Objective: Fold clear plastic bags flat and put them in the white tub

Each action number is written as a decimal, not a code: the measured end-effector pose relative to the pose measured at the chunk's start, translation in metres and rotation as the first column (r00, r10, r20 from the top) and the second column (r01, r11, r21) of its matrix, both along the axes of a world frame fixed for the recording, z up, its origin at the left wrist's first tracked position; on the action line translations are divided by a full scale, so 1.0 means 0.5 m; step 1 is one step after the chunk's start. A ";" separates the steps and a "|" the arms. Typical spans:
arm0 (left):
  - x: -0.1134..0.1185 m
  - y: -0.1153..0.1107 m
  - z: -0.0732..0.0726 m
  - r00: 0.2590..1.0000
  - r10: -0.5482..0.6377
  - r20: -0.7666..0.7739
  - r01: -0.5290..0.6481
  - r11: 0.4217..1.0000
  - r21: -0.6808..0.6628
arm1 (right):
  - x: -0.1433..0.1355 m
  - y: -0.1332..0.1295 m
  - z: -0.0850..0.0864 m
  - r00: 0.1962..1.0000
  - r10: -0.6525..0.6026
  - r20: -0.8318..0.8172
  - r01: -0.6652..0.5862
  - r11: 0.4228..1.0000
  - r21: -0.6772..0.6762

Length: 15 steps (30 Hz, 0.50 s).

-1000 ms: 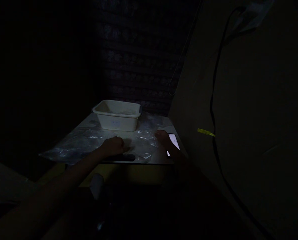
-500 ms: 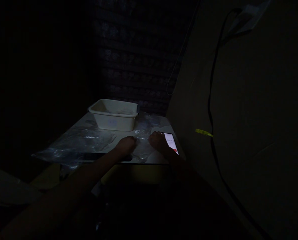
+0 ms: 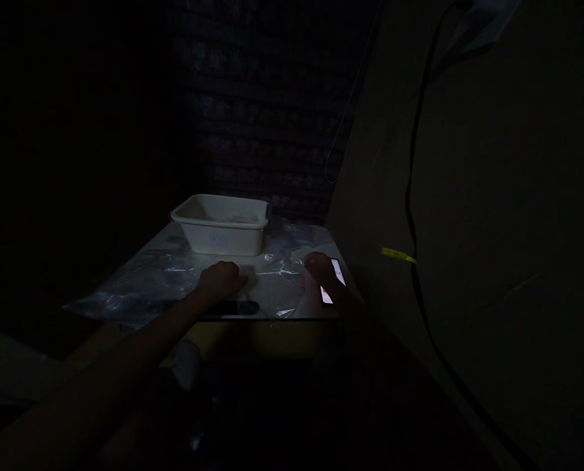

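The scene is very dark. My left hand (image 3: 222, 279) is closed, fingers curled, low over the near part of a pale tabletop (image 3: 267, 291). My right hand (image 3: 318, 267) is closed too, at the table's right side, its wrist partly covering a lit phone (image 3: 339, 270). Clear plastic film (image 3: 284, 267) with shiny creases lies between the hands, reaching close to the right one. Whether either hand pinches it is too dark to tell. Behind the left hand stands a cream plastic basin (image 3: 227, 239) with dim, pale contents. A dark flat strip (image 3: 247, 307) lies below my left hand.
More clear plastic (image 3: 139, 281) spreads over the table's left side and hangs past its edge. On the right rises a plain wall or panel (image 3: 492, 196), with a black cable (image 3: 412, 216) and a yellow tag (image 3: 397, 254). A dark ribbed surface (image 3: 252, 118) stands behind the table.
My hands have moved apart, the left one leftward and the right one slightly rightward. The plastic between them looks flatter, and the phone has shifted and turned a little.
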<state>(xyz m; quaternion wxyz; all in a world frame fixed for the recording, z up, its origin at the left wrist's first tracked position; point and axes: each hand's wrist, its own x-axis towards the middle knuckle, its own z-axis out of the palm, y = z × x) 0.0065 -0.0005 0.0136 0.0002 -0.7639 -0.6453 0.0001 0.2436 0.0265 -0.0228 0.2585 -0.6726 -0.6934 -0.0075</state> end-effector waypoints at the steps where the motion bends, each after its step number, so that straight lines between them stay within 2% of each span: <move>1: -0.006 -0.003 0.005 0.999 0.022 -0.038 -0.022 1.000 0.004 | -0.001 -0.002 0.003 1.000 -0.023 -0.003 0.023 1.000 -0.002; 4: -0.018 -0.009 0.016 0.997 -0.014 -0.080 0.021 0.996 0.089 | -0.005 -0.010 0.019 0.997 -0.067 0.031 0.064 0.996 0.068; 7: -0.010 -0.008 0.012 0.978 -0.208 -0.024 0.209 0.959 0.193 | -0.018 -0.022 0.036 0.994 -0.009 0.111 -0.004 0.994 0.114; 9: 0.007 -0.002 -0.003 0.937 -0.347 0.042 0.330 0.919 0.217 | -0.031 -0.029 0.038 0.983 0.085 0.160 -0.094 0.995 0.045; 11: 0.028 0.005 -0.023 0.907 -0.408 0.105 0.382 0.902 0.201 | -0.045 -0.032 0.032 0.968 0.162 0.194 -0.153 0.986 -0.058; 15: 0.059 0.019 -0.063 0.838 -0.542 0.068 0.529 0.836 0.145 | -0.059 -0.029 0.013 0.956 0.190 0.222 -0.150 0.971 -0.186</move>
